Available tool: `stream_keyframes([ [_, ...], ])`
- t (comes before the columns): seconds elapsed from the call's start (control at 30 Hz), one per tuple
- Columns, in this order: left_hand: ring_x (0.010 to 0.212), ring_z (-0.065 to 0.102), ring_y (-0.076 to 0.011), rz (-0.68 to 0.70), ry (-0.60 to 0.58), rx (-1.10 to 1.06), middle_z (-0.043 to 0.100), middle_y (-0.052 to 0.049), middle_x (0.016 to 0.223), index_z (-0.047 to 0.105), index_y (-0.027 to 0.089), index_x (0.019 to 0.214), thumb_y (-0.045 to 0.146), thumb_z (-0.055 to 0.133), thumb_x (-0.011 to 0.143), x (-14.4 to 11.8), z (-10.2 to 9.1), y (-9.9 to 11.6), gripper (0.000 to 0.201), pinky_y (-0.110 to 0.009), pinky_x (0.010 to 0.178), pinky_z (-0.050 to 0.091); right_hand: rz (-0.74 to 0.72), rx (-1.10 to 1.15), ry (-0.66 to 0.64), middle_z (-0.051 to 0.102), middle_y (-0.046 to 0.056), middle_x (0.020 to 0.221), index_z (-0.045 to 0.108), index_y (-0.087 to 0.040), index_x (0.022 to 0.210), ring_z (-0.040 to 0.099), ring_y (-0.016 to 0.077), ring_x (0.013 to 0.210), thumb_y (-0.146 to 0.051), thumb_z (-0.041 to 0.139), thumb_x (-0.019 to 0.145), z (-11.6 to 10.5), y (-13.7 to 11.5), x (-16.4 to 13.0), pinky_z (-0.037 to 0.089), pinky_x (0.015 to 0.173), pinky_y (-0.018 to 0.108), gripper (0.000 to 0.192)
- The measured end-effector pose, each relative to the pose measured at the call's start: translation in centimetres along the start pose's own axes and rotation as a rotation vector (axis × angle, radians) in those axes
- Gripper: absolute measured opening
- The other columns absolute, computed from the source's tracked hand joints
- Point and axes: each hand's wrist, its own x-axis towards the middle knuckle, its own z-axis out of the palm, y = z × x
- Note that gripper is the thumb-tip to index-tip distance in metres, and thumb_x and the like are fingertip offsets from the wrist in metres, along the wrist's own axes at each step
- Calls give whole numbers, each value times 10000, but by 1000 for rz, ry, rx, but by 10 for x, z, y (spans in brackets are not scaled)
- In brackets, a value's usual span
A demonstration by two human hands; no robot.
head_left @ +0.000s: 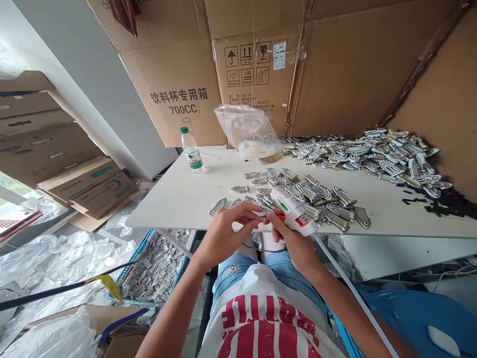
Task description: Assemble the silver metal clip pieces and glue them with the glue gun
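Note:
My right hand (294,246) is wrapped around a white glue gun (290,209) with a red trigger, its body tilted above the table's front edge. A white cord or stick trails from the gun's rear down past my right forearm. My left hand (233,228) is close beside it, thumb and fingers drawn together in a pinch. Whatever sits between those fingertips is too small to make out. Just beyond both hands lies a loose group of small boat-shaped metal-and-white pieces (313,191). A single such piece (218,206) rests left of my left hand.
A big heap of similar pieces (391,156) covers the back right, near black strips (439,206). A water bottle (193,154) and clear plastic bag (248,129) stand at the back, before cardboard boxes (179,64). A blue crate (145,248) of pieces is on the floor.

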Motion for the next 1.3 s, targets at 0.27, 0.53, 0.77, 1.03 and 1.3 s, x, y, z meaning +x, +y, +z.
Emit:
stream_keyframes([
  [0.27,843,785,-182,126,165,393,855,-14,984,837,242,1125,195,668,1068,-6,4,-4,185,-315,770,588,-4,-3,13,532,-52,583,778,-236,935,466,142,546,-649,807,930,2,1,0,370,595,306,414],
  [0.53,749,730,-174,108,154,406,829,-13,883,825,229,946,256,708,1052,-3,5,-1,160,-307,722,538,-7,-51,9,552,-38,602,771,-234,930,418,145,565,-646,784,954,-1,1,-1,348,597,325,413],
  [0.77,683,673,-154,67,183,341,793,0,797,818,227,875,275,759,1018,0,5,1,163,-292,680,519,-10,-30,8,582,-36,628,774,-235,972,425,139,566,-646,779,956,0,3,1,366,612,319,411],
  [1.03,793,747,-193,131,92,318,835,-27,908,852,242,933,221,713,1013,4,-3,3,162,-319,741,587,-29,17,-2,677,-18,732,746,-244,907,457,125,555,-652,775,939,6,-4,6,426,607,300,410],
  [1.3,893,814,-206,49,33,276,873,-22,1046,881,281,1091,298,690,1040,-2,-8,4,198,-310,808,676,-57,11,-18,722,-5,795,756,-242,929,471,119,563,-631,759,956,4,-6,7,440,617,304,391],
])
